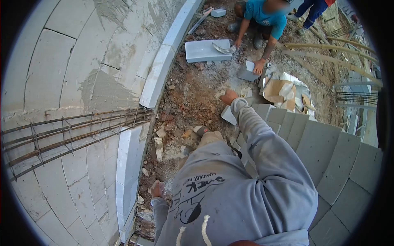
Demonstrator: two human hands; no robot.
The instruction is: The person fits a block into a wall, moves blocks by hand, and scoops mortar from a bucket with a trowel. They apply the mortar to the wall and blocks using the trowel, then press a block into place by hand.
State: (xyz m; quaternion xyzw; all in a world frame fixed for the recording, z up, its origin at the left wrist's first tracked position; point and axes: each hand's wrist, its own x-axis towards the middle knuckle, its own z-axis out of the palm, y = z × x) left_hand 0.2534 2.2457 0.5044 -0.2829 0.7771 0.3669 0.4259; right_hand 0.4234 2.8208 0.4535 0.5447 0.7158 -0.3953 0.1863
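My right hand (228,97) reaches forward over the dirt with its fingers curled in; I see nothing held in it. Just below it, a small pale block (229,115) lies on the ground. Low at my left side hangs my left hand (157,190), dusted with white, near the foot of the wall; its fingers are too small to read. Ahead, a crouching person in a teal shirt (269,18) has one hand at a curved-bladed tool (224,48) over a long white block (201,51). That person's other hand rests on a cut grey block (247,71).
A block wall (53,65) runs along my left, with a rebar cage (74,135) jutting from it. Stacked grey blocks (316,143) stand to my right. Torn paper sacks (283,92) and bamboo poles (328,48) lie beyond. Another person's legs (310,12) show at the top.
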